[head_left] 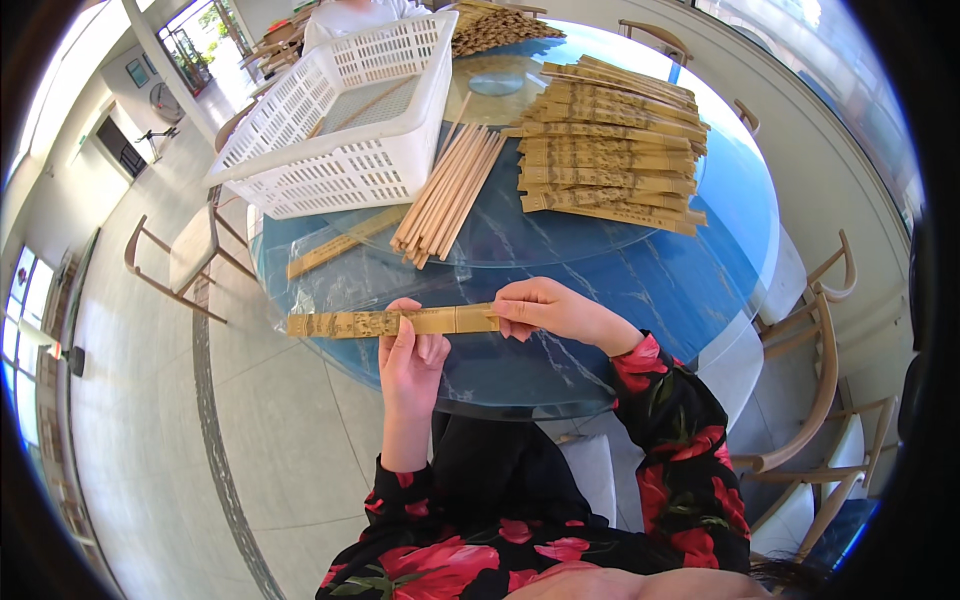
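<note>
Both my hands hold a long, narrow gold-brown paper chopstick sleeve [350,323] with dark printing, level above the table's near edge. My left hand [408,360] pinches it near its middle, thumb on the near face. At the sleeve's right end, my right hand [545,310] grips it between thumb and fingers. Beyond my hands lies a bundle of bare wooden chopsticks [450,195], loosely side by side. A large stack of similar gold sleeves [610,150] is heaped to the right. Whether a chopstick is inside the held sleeve is hidden.
A white slotted plastic basket [315,190] stands at the left, a few sticks inside. One flat sleeve [335,247] lies before it near clear plastic film. Another heap [505,32] sits on the far side of the round blue table [560,375]. Wooden chairs [185,255] surround it; a person [350,15] is opposite.
</note>
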